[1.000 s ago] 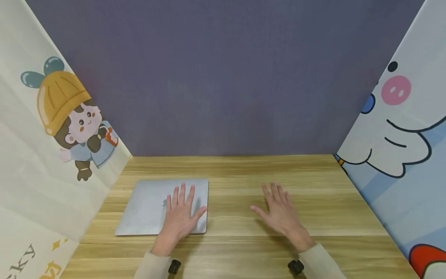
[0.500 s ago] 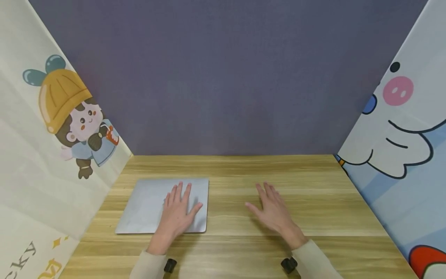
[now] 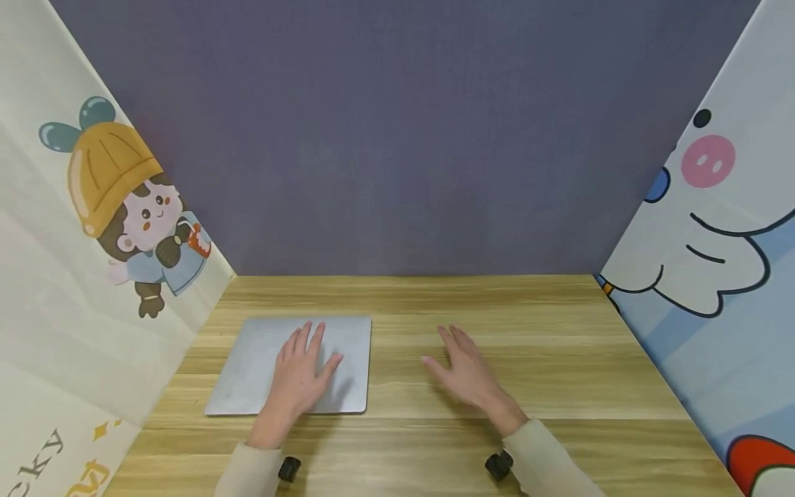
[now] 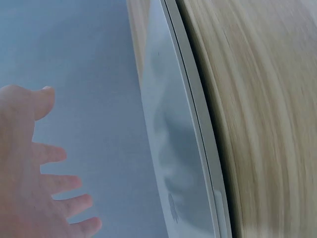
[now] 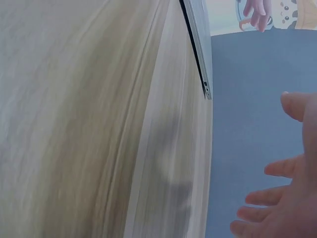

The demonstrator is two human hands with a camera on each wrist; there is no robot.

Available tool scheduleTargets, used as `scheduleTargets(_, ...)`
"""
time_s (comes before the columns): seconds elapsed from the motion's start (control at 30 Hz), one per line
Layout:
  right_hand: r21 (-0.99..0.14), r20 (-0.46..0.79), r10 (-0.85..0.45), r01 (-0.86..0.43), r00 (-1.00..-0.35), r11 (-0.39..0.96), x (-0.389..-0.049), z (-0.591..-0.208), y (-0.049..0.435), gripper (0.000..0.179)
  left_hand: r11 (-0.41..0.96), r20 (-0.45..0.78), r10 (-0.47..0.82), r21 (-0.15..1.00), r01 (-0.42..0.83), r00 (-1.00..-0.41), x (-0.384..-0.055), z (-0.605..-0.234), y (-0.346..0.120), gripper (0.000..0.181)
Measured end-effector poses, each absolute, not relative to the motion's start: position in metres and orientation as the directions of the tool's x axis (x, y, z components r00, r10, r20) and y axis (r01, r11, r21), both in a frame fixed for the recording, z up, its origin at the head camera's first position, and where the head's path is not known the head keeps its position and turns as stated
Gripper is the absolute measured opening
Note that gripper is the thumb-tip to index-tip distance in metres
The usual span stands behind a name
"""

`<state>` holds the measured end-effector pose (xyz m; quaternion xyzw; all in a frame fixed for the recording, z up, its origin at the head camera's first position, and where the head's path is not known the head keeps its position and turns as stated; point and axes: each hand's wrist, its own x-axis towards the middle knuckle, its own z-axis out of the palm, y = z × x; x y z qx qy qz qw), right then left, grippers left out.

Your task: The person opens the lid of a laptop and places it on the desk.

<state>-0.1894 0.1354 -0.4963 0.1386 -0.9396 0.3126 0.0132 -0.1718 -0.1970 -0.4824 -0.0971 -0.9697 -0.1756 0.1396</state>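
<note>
From where I stand, a closed silver laptop [image 3: 251, 362] lies flat on the wooden tabletop [image 3: 397, 449], lower left of the frame. The left hand [image 3: 298, 378] hovers above its lid, fingers extended, thumb spread wide, its shadow falling on the metal. The right hand [image 3: 466, 376], just right of lower centre, hangs over bare wood with its thumb out and fingers straight. Pale sleeves [image 3: 553, 459] reach in from the bottom edge. A dark grey-purple partition [image 3: 410, 138] fills the upper middle.
</note>
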Motion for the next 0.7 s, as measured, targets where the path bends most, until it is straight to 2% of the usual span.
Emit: scheduleTargets(0.7,-0.675,0.079,-0.247,-0.234,-0.966,0.700,-0.195,-0.496,0.097,0.079,0.910,0.296,0.050,0.380,0.165,-0.954,-0.173,-0.480,-0.244,0.068)
